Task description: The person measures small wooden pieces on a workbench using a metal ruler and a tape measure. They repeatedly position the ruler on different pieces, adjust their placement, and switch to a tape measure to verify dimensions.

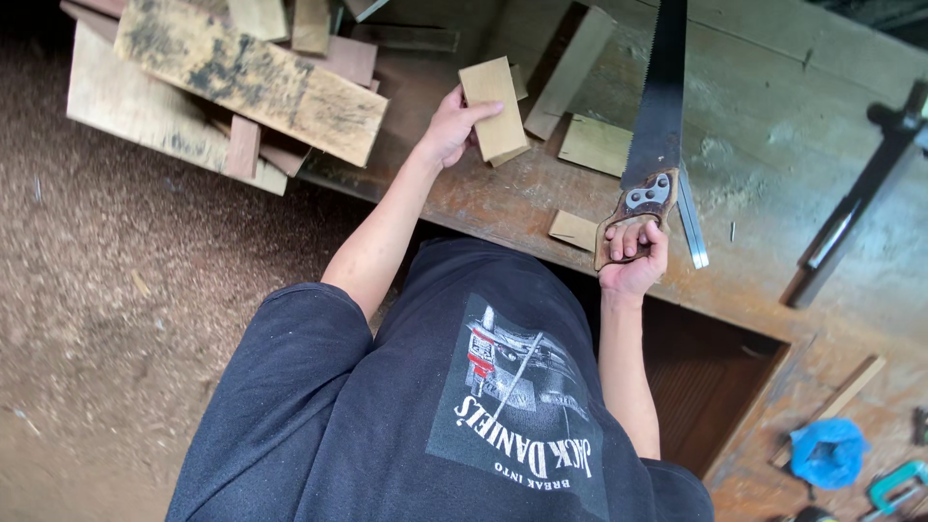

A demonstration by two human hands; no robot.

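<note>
Far left: stack of boards (242,82) overhanging workbench (773,126), sawdust floor below. L hand (447,128) clamped on small wood block (495,108), held above the bench edge. Flat offcut (594,145) just right of it. R hand (633,259) wrapped tight on handsaw (657,116) handle, blade pointing far. Blue cloth (826,451) near right.

At a worn wooden workbench (773,126), the left hand (447,126) grips a small rectangular wood block (494,108) while the right hand (633,259) holds a handsaw (657,116) by its wooden handle; stacked boards (232,77) lie far left, sawdust floor (116,290) below.
</note>
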